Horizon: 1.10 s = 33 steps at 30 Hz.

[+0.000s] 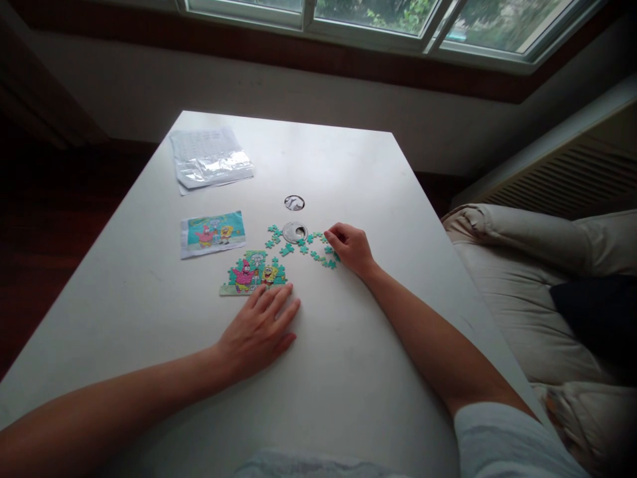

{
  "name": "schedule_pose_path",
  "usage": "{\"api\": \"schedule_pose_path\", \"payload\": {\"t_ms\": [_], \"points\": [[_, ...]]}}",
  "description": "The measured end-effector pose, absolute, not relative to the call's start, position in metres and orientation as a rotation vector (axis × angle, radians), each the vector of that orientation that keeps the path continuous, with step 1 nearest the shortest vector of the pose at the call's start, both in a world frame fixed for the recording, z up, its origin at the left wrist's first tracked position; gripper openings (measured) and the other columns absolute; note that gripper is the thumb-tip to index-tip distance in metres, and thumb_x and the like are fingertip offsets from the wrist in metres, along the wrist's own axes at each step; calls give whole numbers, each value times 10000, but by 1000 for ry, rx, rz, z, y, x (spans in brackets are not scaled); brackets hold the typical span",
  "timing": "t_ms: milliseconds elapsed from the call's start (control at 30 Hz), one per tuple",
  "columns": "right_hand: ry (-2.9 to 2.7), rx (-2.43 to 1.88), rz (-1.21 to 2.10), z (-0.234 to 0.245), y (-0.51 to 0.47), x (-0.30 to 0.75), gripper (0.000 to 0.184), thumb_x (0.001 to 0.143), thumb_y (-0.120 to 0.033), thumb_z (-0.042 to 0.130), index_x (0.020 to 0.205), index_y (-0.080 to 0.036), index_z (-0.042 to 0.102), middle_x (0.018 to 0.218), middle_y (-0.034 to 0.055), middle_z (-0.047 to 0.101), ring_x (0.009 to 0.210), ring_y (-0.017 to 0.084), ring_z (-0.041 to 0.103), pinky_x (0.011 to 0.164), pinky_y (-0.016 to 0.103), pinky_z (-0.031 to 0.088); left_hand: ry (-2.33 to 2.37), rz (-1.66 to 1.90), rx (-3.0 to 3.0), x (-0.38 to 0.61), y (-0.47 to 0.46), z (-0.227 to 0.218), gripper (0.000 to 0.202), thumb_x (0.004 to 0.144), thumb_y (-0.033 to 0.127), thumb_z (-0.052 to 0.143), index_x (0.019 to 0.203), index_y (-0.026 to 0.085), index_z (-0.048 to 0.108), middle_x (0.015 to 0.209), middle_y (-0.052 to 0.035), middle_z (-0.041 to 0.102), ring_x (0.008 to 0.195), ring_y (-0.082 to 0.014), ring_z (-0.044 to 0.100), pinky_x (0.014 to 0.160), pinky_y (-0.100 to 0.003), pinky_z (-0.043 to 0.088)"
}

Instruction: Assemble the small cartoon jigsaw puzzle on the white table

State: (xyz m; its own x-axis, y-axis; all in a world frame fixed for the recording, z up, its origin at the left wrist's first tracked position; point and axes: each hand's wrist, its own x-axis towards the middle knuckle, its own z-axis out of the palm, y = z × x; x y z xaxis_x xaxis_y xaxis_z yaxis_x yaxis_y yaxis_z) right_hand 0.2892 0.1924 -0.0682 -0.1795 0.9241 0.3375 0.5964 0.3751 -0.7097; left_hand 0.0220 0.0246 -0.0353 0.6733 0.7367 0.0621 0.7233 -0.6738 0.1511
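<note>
- A white-framed window (pixel 367 18) shows green foliage outside.
- A dark brown band (pixel 269 61) runs beneath it, above a shadowed pale wall (pixel 239 89).
- The reddish-brown floor (pixel 54 245) darkens at left.
- Daylight glows on the white table (pixel 343 378).
- At right, a pale cushioned sofa (pixel 507 292) stands near a slatted panel (pixel 572 169).

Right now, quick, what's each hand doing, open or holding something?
Left hand: open, flat, fingers at the puzzle.
Right hand: curled, by loose pieces; can't tell whether it's gripping one.
</note>
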Motion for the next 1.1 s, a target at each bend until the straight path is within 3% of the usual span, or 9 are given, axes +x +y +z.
{"api": "schedule_pose_path", "payload": {"t_ms": [467,667,800,933,1100], "points": [[-1926,-1303,501,-70,192,289,227,925,-374,597,790,-202,659,699,6,597,657,153,511,650,295,405,1198,242,2744,18,27,-42,518,1013,463,493,1469,216,513,1617,-126,379,1497,-351,320,1251,-579,213],[-2129,-1186,404,-65,181,270,155,962,-328,580,952,-223,694,888,55,670,901,218,571,872,357,450,1185,240,2751,18,30,-42,501,1009,420,506,1465,213,513,1614,-129,382,1495,-342,327,1250,-566,228],[-2277,-1243,324,-64,178,255,208,960,-340,606,1115,-241,703,1058,82,665,1019,247,557,946,385,428,1176,241,2761,17,32,-42,506,1006,409,508,1471,207,505,1613,-131,384,1489,-345,335,1243,-564,248],[-2322,-1331,261,-63,181,248,227,937,-335,642,1137,-249,706,1050,83,645,995,250,554,916,382,419,1160,247,2767,16,33,-42,509,1009,415,505,1476,214,497,1620,-123,374,1498,-341,323,1241,-556,253],[-2271,-1406,216,-63,183,240,153,928,-327,645,1036,-246,718,991,82,631,962,253,550,864,375,405,1144,239,2763,16,33,-43,513,1014,419,501,1486,220,481,1630,-123,356,1504,-318,323,1252,-539,226]]}}
